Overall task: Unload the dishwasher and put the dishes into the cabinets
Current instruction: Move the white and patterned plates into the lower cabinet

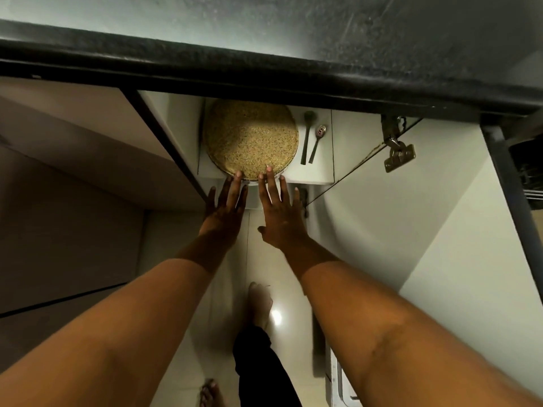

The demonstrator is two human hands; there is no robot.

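Observation:
A round speckled tan plate (249, 138) lies flat on the white shelf (318, 174) of a low cabinet under the dark countertop (264, 71). My left hand (226, 207) reaches in with straight fingers, their tips touching the plate's near rim. My right hand (279, 212) is beside it, fingers straight and spread, its longest fingertips on the same rim. Two spoons (313, 139) lie on the shelf just right of the plate.
The cabinet's open door (396, 218) stands to the right, with a metal hinge (396, 151) at its top. A dark frame post (164, 139) borders the opening on the left. My bare feet (260, 306) stand on the glossy floor below. A dark rack (529, 171) shows at the far right.

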